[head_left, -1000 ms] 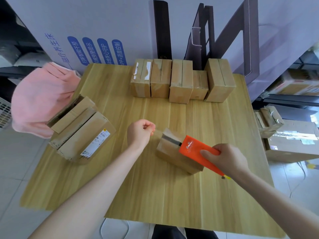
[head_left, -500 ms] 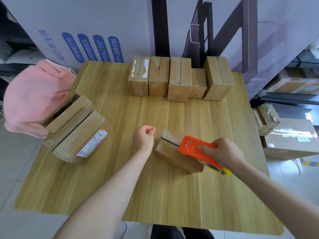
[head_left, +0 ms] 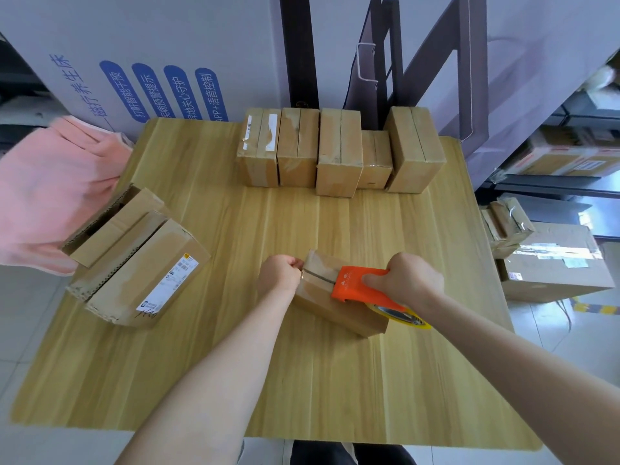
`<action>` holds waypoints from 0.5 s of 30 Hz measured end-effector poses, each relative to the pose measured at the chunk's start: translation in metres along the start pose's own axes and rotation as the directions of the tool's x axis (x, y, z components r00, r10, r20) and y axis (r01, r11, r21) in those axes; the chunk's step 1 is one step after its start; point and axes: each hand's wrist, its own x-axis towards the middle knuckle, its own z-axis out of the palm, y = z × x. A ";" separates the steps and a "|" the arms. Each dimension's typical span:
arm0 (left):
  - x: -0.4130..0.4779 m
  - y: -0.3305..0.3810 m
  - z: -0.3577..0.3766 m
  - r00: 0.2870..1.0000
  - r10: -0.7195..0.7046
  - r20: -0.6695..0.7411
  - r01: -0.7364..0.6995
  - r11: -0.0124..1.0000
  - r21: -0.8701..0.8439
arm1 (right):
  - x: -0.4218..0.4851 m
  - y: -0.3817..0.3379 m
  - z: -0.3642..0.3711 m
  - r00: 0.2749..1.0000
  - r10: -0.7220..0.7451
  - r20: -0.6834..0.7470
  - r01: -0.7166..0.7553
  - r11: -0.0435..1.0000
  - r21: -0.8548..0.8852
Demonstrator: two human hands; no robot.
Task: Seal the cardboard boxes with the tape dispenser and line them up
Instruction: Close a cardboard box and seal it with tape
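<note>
Small box (head_left: 335, 303) lies near the centre of the table (head_left: 302, 380), slightly toward 4 o'clock, its seam running 10 to 4.

Right hand (head_left: 407, 280) grasps the orange tape dispenser (head_left: 360, 285), which sits on the seam. Left hand (head_left: 278, 275) is clenched against the box's 10 o'clock end. Cannot tell whether it pinches a tape end.

Judgement: seam-taping step.
- Draw the dispenser flat along the seam toward 4 o'clock, with steady downward pressure.
- Left hand braces so the light box doesn't slide.
- Carry tape over the edge before cutting.

Five boxes (head_left: 339, 152) stand in a row at 12 o'clock. Two larger boxes (head_left: 134, 263) wait at 9 o'clock.
</note>
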 end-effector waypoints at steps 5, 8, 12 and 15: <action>-0.004 0.010 -0.006 0.995 0.062 -0.075 -0.048 0.983 0.175 | -0.004 0.001 0.001 1.000 0.001 -0.007 -0.001 1.000 -0.003; -0.024 0.015 0.003 0.984 0.167 -0.066 -0.174 0.977 -0.125 | -0.005 0.000 0.001 1.000 -0.002 -0.014 0.002 1.000 0.003; -0.036 0.007 0.020 0.959 0.282 0.004 -0.282 0.958 0.053 | -0.006 0.001 0.000 1.000 0.000 -0.002 0.000 1.000 0.016; -0.032 0.017 0.021 0.785 0.615 -0.076 -0.591 0.779 0.208 | -0.007 0.002 0.000 1.000 0.000 -0.004 0.000 1.000 0.019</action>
